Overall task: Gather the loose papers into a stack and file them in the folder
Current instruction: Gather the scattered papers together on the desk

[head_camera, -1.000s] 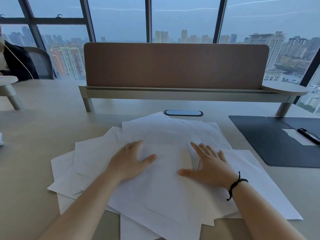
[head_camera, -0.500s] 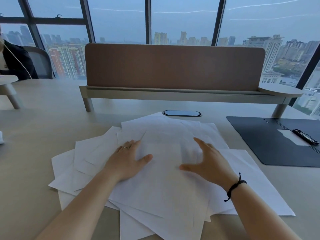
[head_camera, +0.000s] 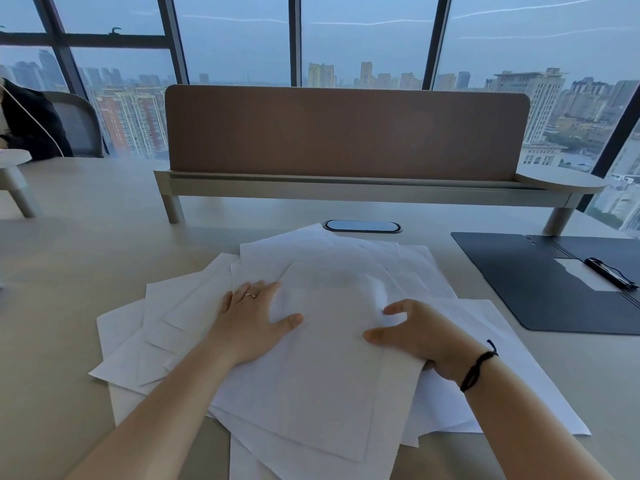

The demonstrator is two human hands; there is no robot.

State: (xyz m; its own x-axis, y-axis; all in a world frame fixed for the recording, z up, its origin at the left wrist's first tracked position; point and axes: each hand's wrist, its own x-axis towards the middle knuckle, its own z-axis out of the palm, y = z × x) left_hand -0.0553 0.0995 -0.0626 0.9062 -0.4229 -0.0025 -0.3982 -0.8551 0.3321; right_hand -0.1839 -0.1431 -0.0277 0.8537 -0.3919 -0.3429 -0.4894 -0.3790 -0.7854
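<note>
Head-camera view over a pale office desk (head_camera: 86, 237): a person works at a spread of loose white papers (head_camera: 332, 375) that fan out in every direction, corners pointing left, right and toward the window. The left hand (head_camera: 254, 317) lies flat on the sheets, fingers straight and together, thumb out, a ring on one finger; it presses the paper and grasps nothing. The right hand (head_camera: 412, 332), a black cord bracelet (head_camera: 476, 367) at the wrist, arches over the top sheet with fingertips curled down onto it and the thumb stretched toward the other hand; the paper puckers under those fingertips, but whether a sheet is truly pinched cannot be told from this angle.

By the look of things the job is barely begun. No edges are squared, no neat stack exists, and the sheets overlap only as a scattered heap. The dark folder (head_camera: 540, 289) lies open and flat well to the right of the heap, its black clip (head_camera: 611, 277) resting across a small white sheet (head_camera: 585, 273), with none of the loose pages in it. Left to do, on this evidence: draw the sheets together, align them, carry them across and file them.

Behind stand a brown desk divider (head_camera: 346, 133), an oval cable port (head_camera: 362, 225) and the city skyline.
</note>
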